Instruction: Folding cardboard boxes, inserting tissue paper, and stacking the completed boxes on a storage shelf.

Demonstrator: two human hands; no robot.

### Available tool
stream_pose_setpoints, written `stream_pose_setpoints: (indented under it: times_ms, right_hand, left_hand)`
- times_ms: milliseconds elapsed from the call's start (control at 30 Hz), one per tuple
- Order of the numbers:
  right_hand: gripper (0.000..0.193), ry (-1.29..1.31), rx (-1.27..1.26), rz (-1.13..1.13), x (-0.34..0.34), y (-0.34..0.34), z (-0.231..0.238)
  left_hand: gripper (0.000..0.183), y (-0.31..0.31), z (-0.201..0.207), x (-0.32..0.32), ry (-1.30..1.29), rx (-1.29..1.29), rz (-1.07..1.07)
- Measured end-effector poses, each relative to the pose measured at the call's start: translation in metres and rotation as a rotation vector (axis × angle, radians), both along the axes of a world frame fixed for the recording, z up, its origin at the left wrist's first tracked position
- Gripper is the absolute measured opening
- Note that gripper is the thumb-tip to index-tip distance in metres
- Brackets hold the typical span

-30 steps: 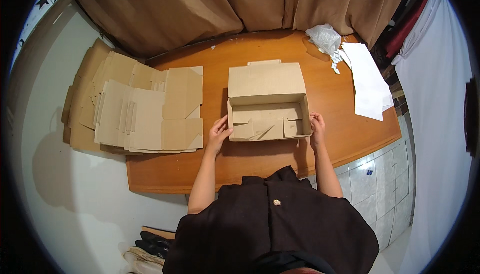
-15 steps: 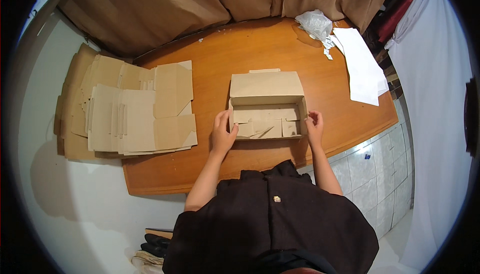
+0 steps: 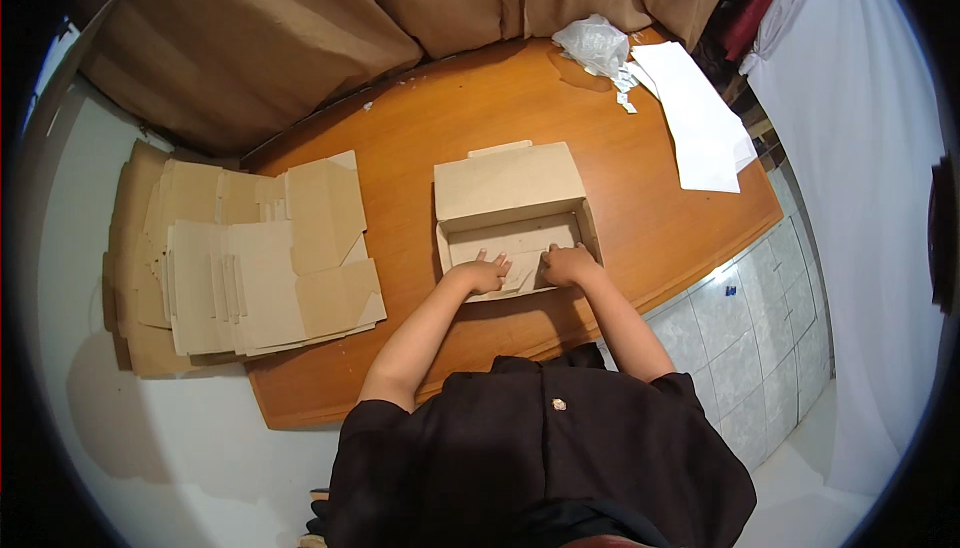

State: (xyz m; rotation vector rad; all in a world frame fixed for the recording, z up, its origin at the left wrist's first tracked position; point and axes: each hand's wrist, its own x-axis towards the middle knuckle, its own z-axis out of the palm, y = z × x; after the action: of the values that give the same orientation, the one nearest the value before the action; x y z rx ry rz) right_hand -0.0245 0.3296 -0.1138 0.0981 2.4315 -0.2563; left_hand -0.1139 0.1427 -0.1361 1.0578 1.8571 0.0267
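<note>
A brown cardboard box (image 3: 508,191) stands on the table with its lid panel raised at the back. Its inside lies open toward me, with folded flaps along the front wall. My left hand (image 3: 484,273) reaches over the front wall, fingers spread and pressing on the flaps inside. To its right, my right hand (image 3: 570,265) also reaches in over the front wall, near the right front corner. Its fingers are bent but apart, touching the flaps; some fingertips are hidden. Neither hand grips anything that I can see.
Stacked flat cardboard blanks (image 3: 265,253) lie on the left, overhanging the wooden table (image 3: 420,118). At the back right are a clear plastic bag (image 3: 592,45), small white packets (image 3: 626,100) and white paper sheets (image 3: 698,128). Brown curtains (image 3: 270,38) hang behind the table.
Both hands have moved from the box's outer sides to inside its front part, onto the flaps. The view has shifted slightly; the box stays in place on the table.
</note>
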Motion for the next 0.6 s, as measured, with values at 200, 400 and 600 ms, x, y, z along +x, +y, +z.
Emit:
stream_pose_setpoints:
  times_ms: [200, 400, 600]
  right_hand:
    - [0.047, 0.069, -0.073, -0.036, -0.006, 0.018, 0.002]
    - [0.043, 0.142, -0.106, -0.008, -0.016, 0.050, 0.000]
    - [0.016, 1.087, -0.649, -0.090, -0.012, 0.116, 0.028]
  left_hand:
    - [0.065, 0.013, -0.007, -0.004, -0.047, 0.031, 0.103]
    - [0.094, 0.043, -0.009, -0.008, -0.021, 0.027, 0.152]
    - [0.093, 0.088, -0.013, 0.004, 0.031, 0.040, 0.224]
